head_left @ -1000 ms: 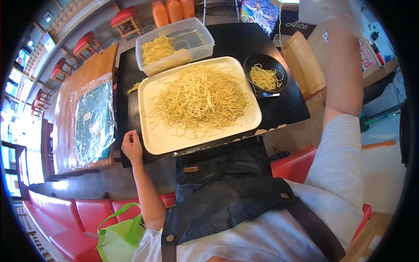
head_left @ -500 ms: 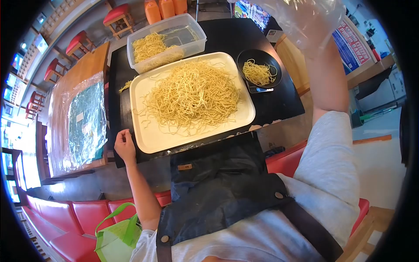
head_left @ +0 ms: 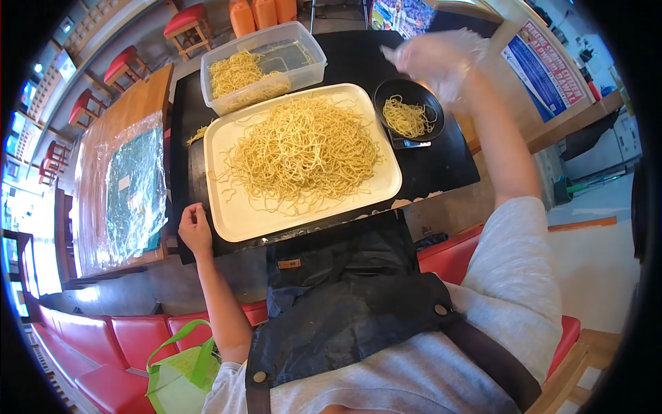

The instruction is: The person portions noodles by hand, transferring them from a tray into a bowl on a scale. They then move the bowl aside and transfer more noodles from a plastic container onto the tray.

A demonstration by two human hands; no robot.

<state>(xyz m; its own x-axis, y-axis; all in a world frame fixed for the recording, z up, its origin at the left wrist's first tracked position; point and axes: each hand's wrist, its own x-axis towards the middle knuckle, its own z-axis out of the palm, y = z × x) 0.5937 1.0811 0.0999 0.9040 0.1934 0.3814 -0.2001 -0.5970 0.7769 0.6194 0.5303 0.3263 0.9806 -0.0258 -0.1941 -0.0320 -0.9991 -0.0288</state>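
Observation:
A cream tray (head_left: pixel 227 224) holds a large heap of yellow noodles (head_left: pixel 303 152). My left hand (head_left: pixel 196 229) rests at the table's front edge, just left of the tray, with its fingers curled in and nothing seen in them. Up at the right, my right hand (head_left: pixel 441 58) wears a clear plastic glove and hangs in the air above and beyond a black bowl (head_left: pixel 439 110). Motion smears its fingers. Inside the bowl lies a small portion of noodles (head_left: pixel 408 116). The bowl stands on what looks like a small scale (head_left: pixel 414 143), mostly hidden.
Behind the tray, a clear plastic tub (head_left: pixel 307 74) holds more noodles. A few strands (head_left: pixel 198 135) lie on the black table (head_left: pixel 441 165). A plastic-wrapped table (head_left: pixel 124 200) stands at the left. Red seats (head_left: pixel 138 338) and a green bag (head_left: pixel 181 372) are near me.
My gloved right hand has come down and leftward from the top right, toward the area above the bowl. My left hand and the noodles look nearly the same.

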